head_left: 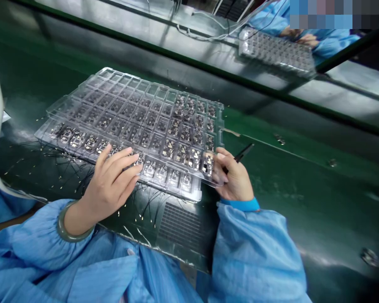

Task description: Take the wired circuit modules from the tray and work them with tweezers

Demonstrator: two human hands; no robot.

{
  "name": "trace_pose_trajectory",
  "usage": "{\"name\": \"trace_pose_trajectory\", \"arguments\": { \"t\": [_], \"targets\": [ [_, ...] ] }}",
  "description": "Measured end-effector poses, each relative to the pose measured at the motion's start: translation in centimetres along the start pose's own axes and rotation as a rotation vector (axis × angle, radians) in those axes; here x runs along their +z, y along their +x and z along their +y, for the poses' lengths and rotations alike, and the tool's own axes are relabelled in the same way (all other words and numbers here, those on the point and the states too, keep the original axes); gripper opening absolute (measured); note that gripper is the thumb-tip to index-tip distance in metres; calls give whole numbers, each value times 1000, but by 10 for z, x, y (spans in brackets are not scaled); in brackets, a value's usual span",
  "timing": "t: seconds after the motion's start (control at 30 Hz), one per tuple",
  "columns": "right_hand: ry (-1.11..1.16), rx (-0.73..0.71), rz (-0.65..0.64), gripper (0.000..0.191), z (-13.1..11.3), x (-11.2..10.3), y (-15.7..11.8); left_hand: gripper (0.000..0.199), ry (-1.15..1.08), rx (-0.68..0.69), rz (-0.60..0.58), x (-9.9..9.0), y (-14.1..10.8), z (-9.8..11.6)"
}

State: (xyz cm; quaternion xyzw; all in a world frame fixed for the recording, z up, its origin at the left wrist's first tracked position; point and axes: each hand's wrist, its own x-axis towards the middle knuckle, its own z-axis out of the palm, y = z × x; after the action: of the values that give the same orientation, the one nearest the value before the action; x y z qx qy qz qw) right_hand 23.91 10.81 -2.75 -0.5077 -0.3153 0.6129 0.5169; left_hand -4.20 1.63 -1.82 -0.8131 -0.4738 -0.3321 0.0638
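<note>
A clear plastic tray [164, 107] of small compartments lies askew over a second clear tray [196, 194]. The upper one holds small circuit boards [181, 151] at its right; several back compartments look bare. A row of boards [161, 171] shows along the lower tray's near edge. My right hand [236, 176] grips the upper tray's near right corner, thumb on top. Dark tweezers [244, 152] stick out from that same hand. My left hand [113, 181] is open, fingers spread over the lower tray's front row; whether they touch it I cannot tell.
Thin black cables [148, 204] with small connectors trail along the near side. A grid-marked sheet [181, 227] lies at the front edge. Small metal parts [279, 139] sit on the green tabletop [303, 189]. Across a rail, another person's hands [306, 40] are by a tray [276, 52].
</note>
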Motion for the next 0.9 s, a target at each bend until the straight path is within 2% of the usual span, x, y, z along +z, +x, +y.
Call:
{"name": "trace_pose_trajectory", "arguments": {
  "t": [0.1,0.23,0.33,0.53,0.67,0.77,0.9],
  "targets": [
    [-34,-45,16,30,3,-2,5,24,-23,-2,-31,1,-1,0],
    [-172,-122,174,30,7,-1,10,21,-28,37,-98,0,-2,-3],
    [-248,-102,219,29,6,1,8,20,-28,55,-117,-1,-2,-8],
    [-337,-24,132,30,1,4,-9,22,-47,14,-92,-2,-4,-16],
    [-492,-12,129,34,2,2,-18,23,-57,-21,-87,0,-4,-16],
    [-517,-21,120,33,3,0,-21,21,-26,-56,-87,1,-3,-16],
    [-528,34,7,29,1,-1,-27,19,32,-106,-81,1,-2,-18]
  ]
}}
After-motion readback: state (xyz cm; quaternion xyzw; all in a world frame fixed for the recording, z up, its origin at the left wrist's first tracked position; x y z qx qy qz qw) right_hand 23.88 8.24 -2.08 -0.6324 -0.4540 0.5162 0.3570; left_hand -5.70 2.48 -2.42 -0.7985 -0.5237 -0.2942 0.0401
